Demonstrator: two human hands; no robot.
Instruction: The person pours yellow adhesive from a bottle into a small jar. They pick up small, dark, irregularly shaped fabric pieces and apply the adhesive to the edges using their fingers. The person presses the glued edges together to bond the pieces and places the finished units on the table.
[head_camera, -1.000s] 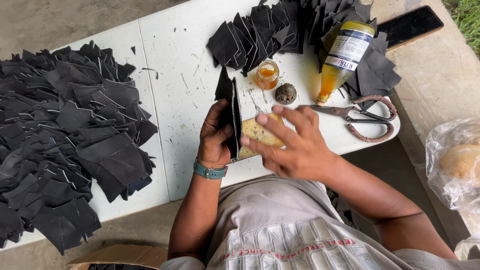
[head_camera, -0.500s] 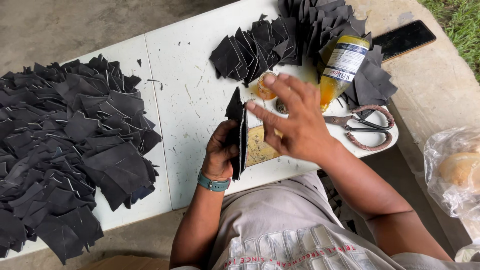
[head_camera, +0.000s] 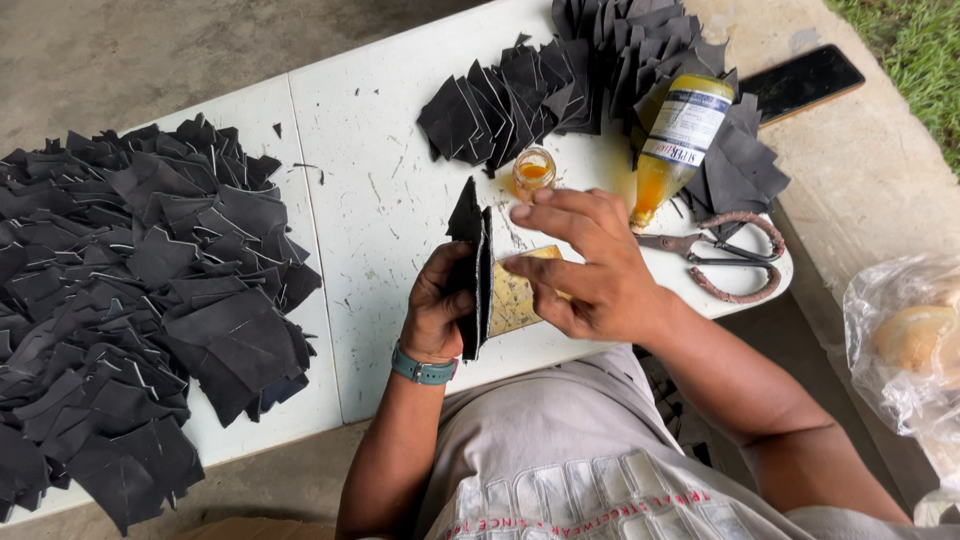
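Gluing step, likely: left hand (head_camera: 437, 312) fingers clamped on black piece (head_camera: 472, 262); right hand (head_camera: 585, 270) fingers apart, just beyond them glue jar (head_camera: 533, 172). Next: steady edge alignment.

- Left hand (head_camera: 437, 305): bare, with a teal-grey watch band (head_camera: 424, 369) around the wrist.
- Right hand (head_camera: 590, 270): bare, no ring or band showing.
- Both forearms are bare, with no sleeves reaching them.
- Grey-beige shirt (head_camera: 560, 450) with pale block lettering and a thin line of red print across it.
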